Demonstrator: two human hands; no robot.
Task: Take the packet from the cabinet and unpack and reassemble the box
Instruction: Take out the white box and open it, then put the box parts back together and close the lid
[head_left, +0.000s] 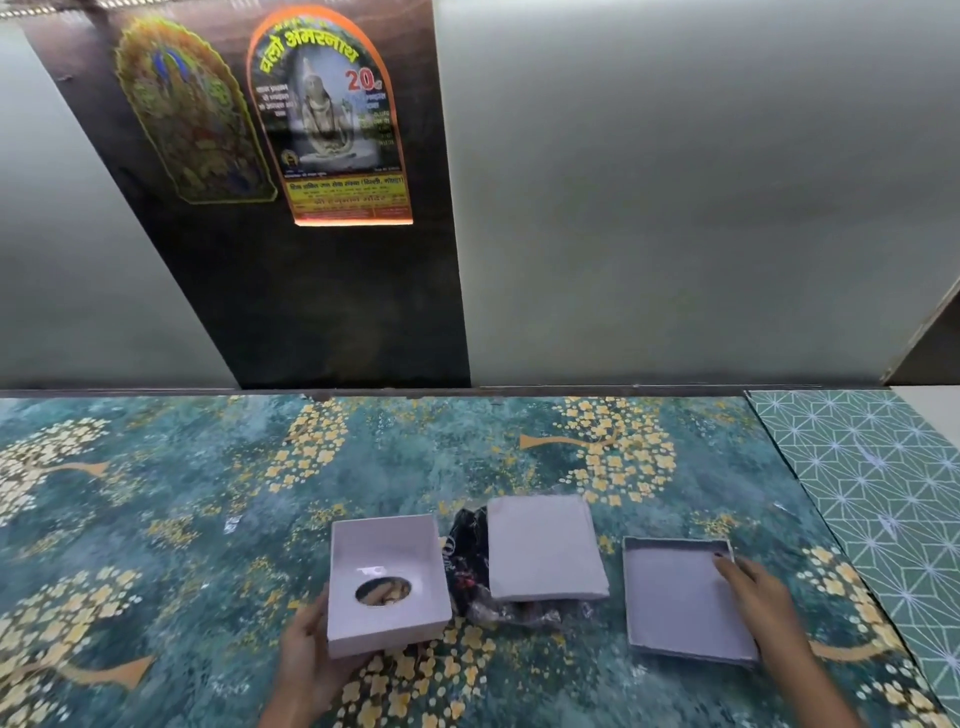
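Three white cardboard pieces lie spread on the teal worktop (208, 467) with its yellow blossom print, below a dark wall panel (291, 291) bearing two arched religious posters (327, 119). Largest of the three is the shallow open white tray (680, 597) at the right, lying flat. The right hand (758, 592) reaches in from the lower right, palm down, fingers stretched over the tray's far right corner and resting on its rim; its grip is loose and open, not closed round anything. In the middle a flat white cardboard insert (545, 545) rests on a crumpled black plastic packet (470, 566). At the left stands the deeper white box part with an oval cut-out window (387, 582), tilted up toward the camera. The left hand (306, 660) cups its lower left corner from beneath, fingers wrapped under the base, grip closed on it.
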